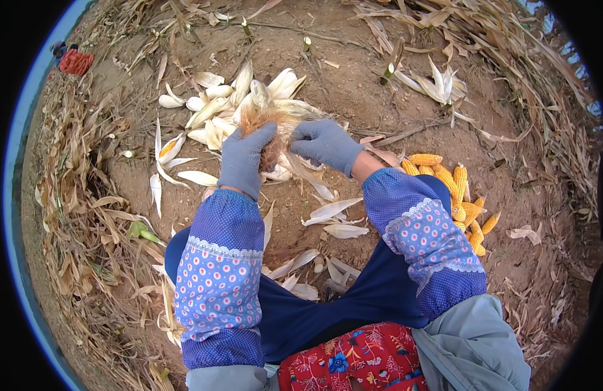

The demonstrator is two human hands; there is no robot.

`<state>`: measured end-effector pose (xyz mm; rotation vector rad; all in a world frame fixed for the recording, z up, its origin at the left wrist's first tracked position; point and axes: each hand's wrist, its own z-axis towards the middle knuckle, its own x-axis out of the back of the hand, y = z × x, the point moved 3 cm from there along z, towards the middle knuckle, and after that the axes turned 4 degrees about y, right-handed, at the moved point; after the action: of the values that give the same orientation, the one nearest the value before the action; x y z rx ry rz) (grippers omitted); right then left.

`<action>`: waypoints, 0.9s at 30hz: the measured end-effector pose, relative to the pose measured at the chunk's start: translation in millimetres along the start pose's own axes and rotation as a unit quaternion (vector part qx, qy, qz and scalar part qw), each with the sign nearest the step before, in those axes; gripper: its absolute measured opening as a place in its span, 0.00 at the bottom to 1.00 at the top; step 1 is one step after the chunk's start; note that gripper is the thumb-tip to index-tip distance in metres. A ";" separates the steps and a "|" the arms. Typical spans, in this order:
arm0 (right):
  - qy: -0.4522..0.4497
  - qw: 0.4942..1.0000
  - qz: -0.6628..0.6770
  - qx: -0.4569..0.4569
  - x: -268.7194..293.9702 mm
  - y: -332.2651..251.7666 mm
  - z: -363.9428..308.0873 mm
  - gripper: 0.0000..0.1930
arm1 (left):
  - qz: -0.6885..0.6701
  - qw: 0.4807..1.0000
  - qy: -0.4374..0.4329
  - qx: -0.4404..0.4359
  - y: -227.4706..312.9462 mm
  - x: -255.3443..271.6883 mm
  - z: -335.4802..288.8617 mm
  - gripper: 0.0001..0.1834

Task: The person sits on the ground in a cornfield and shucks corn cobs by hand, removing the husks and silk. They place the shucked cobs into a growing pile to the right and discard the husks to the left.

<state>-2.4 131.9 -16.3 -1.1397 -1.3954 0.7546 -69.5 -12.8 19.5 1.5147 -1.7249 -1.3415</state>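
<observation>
head view: gloved left hand (244, 156), fingers bent closely around brown silk (257, 118); what else lies within the grasp cannot be told. the gloved right hand (327, 143), just beside it, has its fingers curled toward the thumb; whether they pinch anything cannot be told. the silk lies between the hands, against pale husks (213, 120) heaped on bare soil (353, 72), ahead of the parted knees. to the left, a split husk (169, 151) encloses a partly exposed yellow ear. to the right, husked ears (459, 186) form a loose pile near the right sleeve (428, 228). dry stalks (73, 202) border the ground on both sides.
</observation>
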 end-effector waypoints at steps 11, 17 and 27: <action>0.152 0.954 -0.253 0.048 19.1 1.9 -0.6 0.10 | 0.001 0.999 0.029 -0.024 1.4 11.6 5.5 0.16; 0.060 0.995 0.078 0.008 14.3 -4.5 -1.3 0.07 | -0.020 0.999 -0.017 -0.022 -2.6 4.8 5.4 0.16; 0.073 0.997 0.017 0.012 12.1 -8.4 -2.5 0.07 | -0.043 0.997 -0.068 -0.014 -8.5 -3.1 3.0 0.17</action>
<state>-0.6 140.1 -3.9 -1.1797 -1.2440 0.6961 -67.2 -8.1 11.6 1.5287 -1.7330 -1.5383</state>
